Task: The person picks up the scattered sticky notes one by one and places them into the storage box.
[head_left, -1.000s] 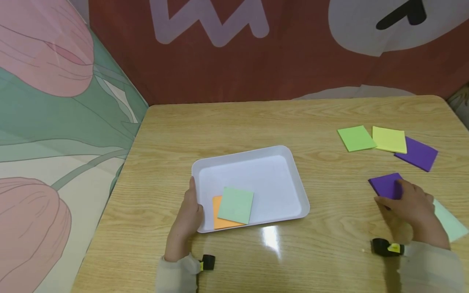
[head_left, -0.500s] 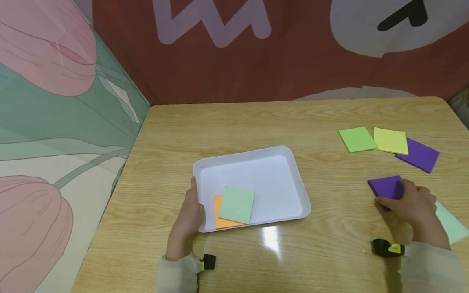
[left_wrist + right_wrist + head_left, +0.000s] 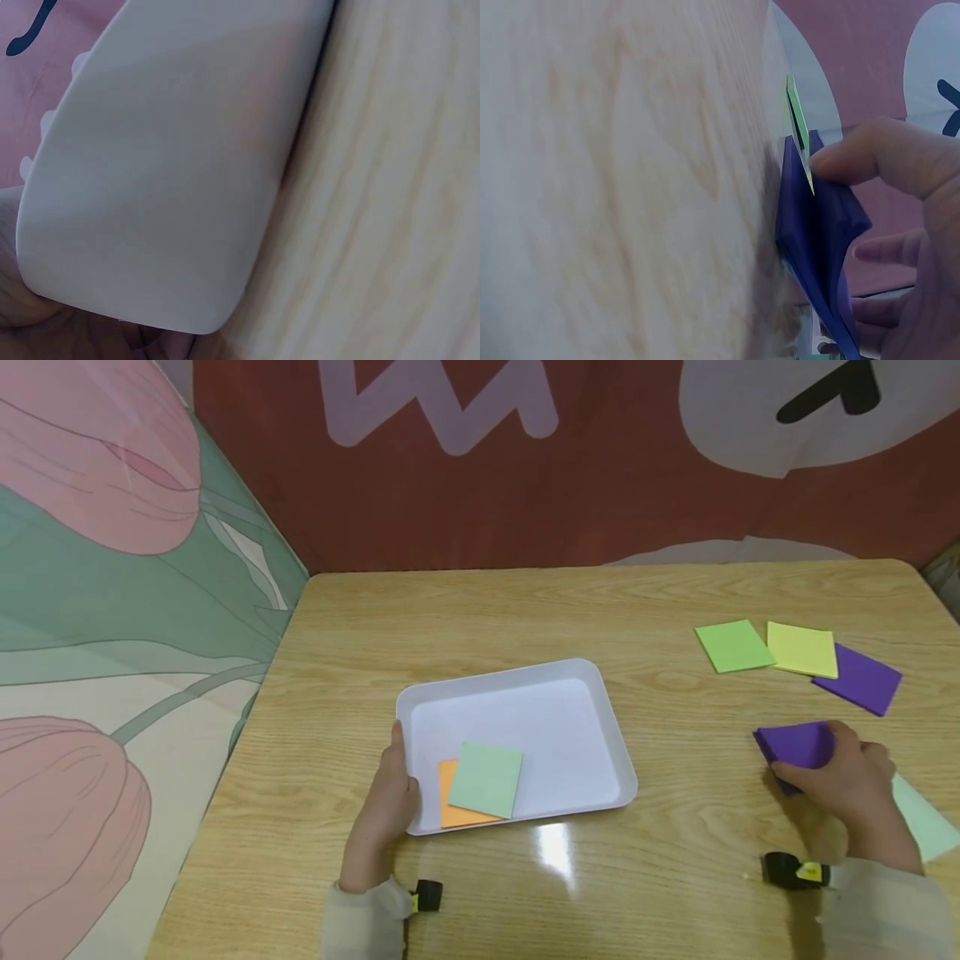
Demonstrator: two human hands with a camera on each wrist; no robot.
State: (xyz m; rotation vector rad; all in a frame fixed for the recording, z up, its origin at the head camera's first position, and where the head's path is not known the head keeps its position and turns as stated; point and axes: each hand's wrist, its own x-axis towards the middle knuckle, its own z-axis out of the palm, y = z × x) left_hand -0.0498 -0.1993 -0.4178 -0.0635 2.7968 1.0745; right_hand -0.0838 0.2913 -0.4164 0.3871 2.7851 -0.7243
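Head view: your right hand [image 3: 843, 781] is on the near-right part of the table [image 3: 525, 610], fingers curled round a purple card [image 3: 797, 746] and pinching it. The card's left part sticks out past your fingers and it looks lifted at one edge. Right wrist view confirms it: the purple card [image 3: 817, 225] is bent up off the wood, with your thumb [image 3: 885, 154] on top and fingers underneath.

Your left hand [image 3: 386, 797] is grasping the near-left rim of the white tray [image 3: 600, 710], thumb along the left edge. Left wrist view shows only the tray's [image 3: 165, 165] underside and rim against the tabletop, with a bit of hand at the bottom-left corner.

In the tray, near-left corner: a pale green card [image 3: 486, 779] lies on top of an orange card [image 3: 450, 802], covering most of it.

Just right of your right hand, a pale mint card [image 3: 926, 822] lies partly under it. Far right of the table: a green card [image 3: 733, 645], a yellow card [image 3: 802, 648] just beside it, and a second purple card [image 3: 862, 681] tucked under the yellow one's right edge.
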